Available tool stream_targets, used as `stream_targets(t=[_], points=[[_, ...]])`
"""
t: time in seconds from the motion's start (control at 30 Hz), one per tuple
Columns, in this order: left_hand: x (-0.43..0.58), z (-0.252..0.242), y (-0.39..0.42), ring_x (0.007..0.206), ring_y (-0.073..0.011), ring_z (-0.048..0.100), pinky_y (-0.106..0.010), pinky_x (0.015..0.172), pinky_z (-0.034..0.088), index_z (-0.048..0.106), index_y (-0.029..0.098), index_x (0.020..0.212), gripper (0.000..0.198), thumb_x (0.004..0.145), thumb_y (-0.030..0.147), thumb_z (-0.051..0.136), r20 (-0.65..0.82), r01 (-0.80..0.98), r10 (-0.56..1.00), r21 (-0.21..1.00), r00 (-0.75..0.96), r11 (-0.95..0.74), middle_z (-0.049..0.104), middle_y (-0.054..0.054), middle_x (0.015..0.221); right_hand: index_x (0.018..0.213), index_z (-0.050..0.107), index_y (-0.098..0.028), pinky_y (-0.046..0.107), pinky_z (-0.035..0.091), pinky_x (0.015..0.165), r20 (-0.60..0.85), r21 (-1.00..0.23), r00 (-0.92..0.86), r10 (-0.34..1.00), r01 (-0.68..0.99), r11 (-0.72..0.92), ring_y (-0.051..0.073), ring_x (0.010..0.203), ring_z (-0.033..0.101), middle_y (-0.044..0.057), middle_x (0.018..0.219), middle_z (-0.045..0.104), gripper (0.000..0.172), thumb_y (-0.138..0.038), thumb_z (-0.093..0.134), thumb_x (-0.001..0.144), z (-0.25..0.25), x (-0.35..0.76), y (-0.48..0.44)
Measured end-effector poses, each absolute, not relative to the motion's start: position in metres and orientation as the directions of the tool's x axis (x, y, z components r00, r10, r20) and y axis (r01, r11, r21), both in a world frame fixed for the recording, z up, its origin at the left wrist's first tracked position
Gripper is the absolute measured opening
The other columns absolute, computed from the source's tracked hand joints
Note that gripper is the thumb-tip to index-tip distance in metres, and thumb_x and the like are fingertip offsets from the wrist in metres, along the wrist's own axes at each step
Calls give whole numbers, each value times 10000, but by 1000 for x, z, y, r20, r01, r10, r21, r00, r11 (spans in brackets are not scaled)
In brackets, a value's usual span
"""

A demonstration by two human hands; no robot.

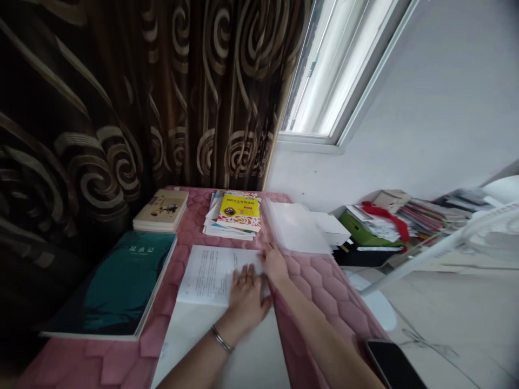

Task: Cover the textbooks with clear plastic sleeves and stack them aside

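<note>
A printed page [203,273], apparently of an open book, lies in front of me, with a larger pale blank sheet [194,346] spread nearer to me. My left hand [248,294], a metal bracelet [221,339] at its wrist, rests flat on the page with its fingers spread. At the page's right edge is my right hand [274,265], touching or just beside the paper. Motion blurs its fingertips, and I cannot make out whether they pinch the edge.
A dark green book [121,286] and a beige book stack [160,210] lie left. Behind are a yellow-covered book [240,209] on others and a translucent sheet stack [298,227]. Right are a phone [393,364], a white stand pole [425,256] and a green container [360,232]. A pink padded surface [332,292] lies underneath.
</note>
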State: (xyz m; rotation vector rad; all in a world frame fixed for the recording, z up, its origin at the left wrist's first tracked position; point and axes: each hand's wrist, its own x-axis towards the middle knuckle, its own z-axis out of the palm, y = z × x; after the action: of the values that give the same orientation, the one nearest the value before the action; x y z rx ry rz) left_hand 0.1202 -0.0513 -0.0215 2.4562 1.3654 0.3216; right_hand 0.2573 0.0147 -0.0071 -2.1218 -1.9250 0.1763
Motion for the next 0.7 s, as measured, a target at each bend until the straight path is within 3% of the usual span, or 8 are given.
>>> stream_targets(t=[0.1,0.17,0.37,0.53,0.63,0.7], points=[[118,-23,-38,1409,-253,352,-442,1182,218,378,36,1432,586,904,288,408,59,802,873,369,484,-470,412,-201,1496,1286,589,-194,309,374,1014,126,-274,-20,992,960,55,204,1280,473,84,1408,535,398,-172,420,927,-21,253,-12],[115,-23,-24,1387,-220,390,-414,1177,238,345,41,1446,566,908,216,367,64,819,884,349,463,-454,440,-184,1482,1338,556,-216,361,376,1014,129,-236,-79,989,966,108,225,1301,452,64,1441,511,426,-205,377,951,-30,250,-22],[65,-15,15,1388,-244,389,-507,1188,147,344,89,1446,566,897,205,421,30,908,935,228,354,-351,454,-193,1469,1377,520,-242,418,351,1036,89,-147,-64,994,986,76,232,1324,429,31,1474,472,442,-297,313,991,-33,246,-25],[8,-9,21,1350,-283,440,-581,1172,106,375,84,1419,527,911,222,402,40,943,964,202,263,-265,480,-199,1447,1395,497,-205,446,348,1038,48,-129,-38,998,991,44,245,1330,420,59,1495,441,457,-283,299,991,-25,242,-24],[3,-10,19,1372,-272,413,-568,1181,79,356,74,1427,542,914,243,394,28,952,968,181,248,-249,463,-191,1463,1383,509,-145,479,243,1121,9,-111,-31,999,993,32,263,1386,350,119,1489,439,469,-210,287,975,-18,213,-16],[7,-11,18,1384,-268,396,-571,1181,83,341,74,1435,551,913,244,389,29,954,970,176,241,-242,440,-191,1480,1417,463,-117,496,162,1158,-3,-160,-99,995,982,98,262,1438,263,140,1511,398,488,-234,267,985,-13,181,-7]])
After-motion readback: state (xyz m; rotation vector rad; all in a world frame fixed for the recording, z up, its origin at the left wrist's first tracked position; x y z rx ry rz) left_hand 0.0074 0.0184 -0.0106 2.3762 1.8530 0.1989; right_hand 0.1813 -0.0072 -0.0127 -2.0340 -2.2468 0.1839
